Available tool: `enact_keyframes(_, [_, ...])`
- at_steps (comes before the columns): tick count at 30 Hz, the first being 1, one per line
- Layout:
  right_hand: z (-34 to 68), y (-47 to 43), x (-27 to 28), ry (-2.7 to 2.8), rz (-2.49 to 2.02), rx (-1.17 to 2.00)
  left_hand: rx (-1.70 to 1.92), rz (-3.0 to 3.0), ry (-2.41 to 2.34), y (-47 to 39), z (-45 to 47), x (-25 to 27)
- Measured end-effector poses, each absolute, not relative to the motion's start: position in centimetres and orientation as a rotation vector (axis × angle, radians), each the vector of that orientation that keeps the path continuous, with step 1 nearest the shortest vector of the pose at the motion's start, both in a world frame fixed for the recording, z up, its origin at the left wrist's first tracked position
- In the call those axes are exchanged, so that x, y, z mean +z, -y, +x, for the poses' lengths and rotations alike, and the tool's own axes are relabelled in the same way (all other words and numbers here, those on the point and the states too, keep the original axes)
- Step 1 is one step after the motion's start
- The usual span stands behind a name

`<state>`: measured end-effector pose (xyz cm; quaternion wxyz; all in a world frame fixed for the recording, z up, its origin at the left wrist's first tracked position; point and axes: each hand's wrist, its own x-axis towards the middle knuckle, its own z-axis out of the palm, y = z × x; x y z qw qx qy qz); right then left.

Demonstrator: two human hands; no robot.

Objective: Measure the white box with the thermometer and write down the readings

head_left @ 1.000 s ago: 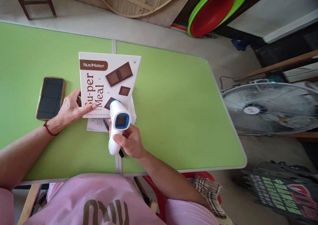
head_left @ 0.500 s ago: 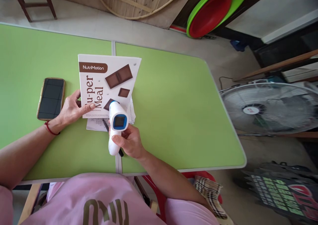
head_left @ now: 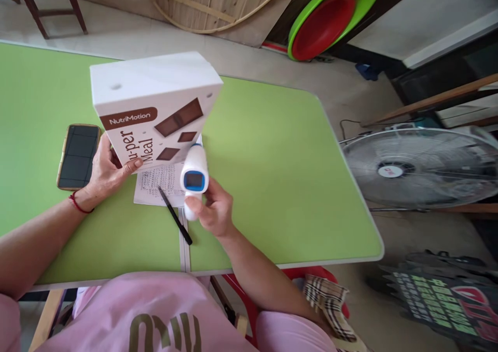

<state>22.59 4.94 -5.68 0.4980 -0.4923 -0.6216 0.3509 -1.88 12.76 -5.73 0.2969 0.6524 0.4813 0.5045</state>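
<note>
My left hand (head_left: 108, 166) grips a white cardboard box (head_left: 155, 82) by its lower left edge, thumb on the printed front. The box is tilted, so its plain top side shows above the brown "NutriMotion" label. In my right hand (head_left: 213, 207) is a white infrared thermometer (head_left: 194, 165), its blue-framed screen facing me and its front end close to the box's lower right. Beneath them a sheet of paper with writing (head_left: 150, 188) lies on the table, partly hidden by the box. A black pen (head_left: 175, 215) rests across the paper's edge.
A phone (head_left: 79, 156) lies on the green table (head_left: 280, 186), left of my left hand. Beyond the right edge stands a fan (head_left: 391, 170). A red stool (head_left: 311, 274) with a checked cloth (head_left: 327, 303) is by the near edge. Red and green basins (head_left: 322, 28) lean at the back.
The box has tipped, bringing its top side into view and uncovering more of the paper. The thermometer has moved slightly right and up, and the pen now shows fully.
</note>
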Motion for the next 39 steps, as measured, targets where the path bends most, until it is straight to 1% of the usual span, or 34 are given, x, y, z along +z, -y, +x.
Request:
enact_keyframes(3, [25.7, -6.9, -6.7, 1.616, -1.472, 0.376, 1.480, 1.748, -1.329, -13.6, -2.3, -6.4])
enact_keyframes(5, [27.9, -8.1, -7.7, 1.660, -1.665, 0.171, 1.568, 1.743, -1.302, -14.1, -2.5, -6.6])
enact_keyframes(7, [29.7, -9.1, -8.6, 1.702, -1.807, 0.113, 1.632, 1.738, -1.257, -14.5, -2.6, -6.6])
enact_keyframes(13, [31.2, -9.9, -9.9, 1.852, -2.005, 0.146, 1.637, 1.747, -1.255, -14.7, -2.7, -6.6])
enact_keyframes(16, [30.7, -9.7, -9.4, 1.881, -1.990, 0.013, 1.641, 1.760, -1.276, -14.6, -2.6, -6.8])
enact_keyframes(19, [29.1, -8.6, -8.1, 1.856, -1.767, -0.186, 1.644, 1.752, -1.250, -14.6, -2.6, -6.9])
enact_keyframes(20, [28.3, -8.1, -7.7, 1.885, -1.640, -0.177, 1.641, 1.753, -1.248, -14.6, -2.6, -7.0])
enact_keyframes(21, [27.3, -7.4, -7.2, 1.963, -1.492, -0.096, 1.637, 1.758, -1.252, -14.6, -2.6, -7.0])
enact_keyframes(23, [25.2, -6.1, -6.6, 2.217, -1.265, 0.160, 1.622, 1.761, -1.274, -14.6, -2.7, -7.0])
enact_keyframes(26, [22.8, -4.5, -6.2, 2.456, -1.209, 0.154, 1.611, 1.746, -1.289, -14.5, -2.7, -6.9])
enact_keyframes(29, [22.2, -4.2, -6.3, 2.507, -1.181, 0.104, 1.606, 1.748, -1.257, -14.4, -2.7, -6.9])
enact_keyframes(31, [22.8, -4.6, -6.4, 2.436, -1.062, 0.169, 1.617, 1.754, -1.246, -14.4, -2.7, -6.8])
enact_keyframes(34, [24.4, -5.4, -6.4, 2.167, -0.898, 0.387, 1.647, 1.730, -1.235, -14.4, -2.5, -6.8])
enact_keyframes(37, [25.6, -6.0, -6.5, 1.914, -0.959, 0.561, 1.651, 1.724, -1.221, -14.4, -2.5, -6.8])
enact_keyframes(39, [25.7, -6.2, -6.9, 1.811, -1.046, 0.583, 1.626, 1.742, -1.241, -14.4, -2.6, -6.8])
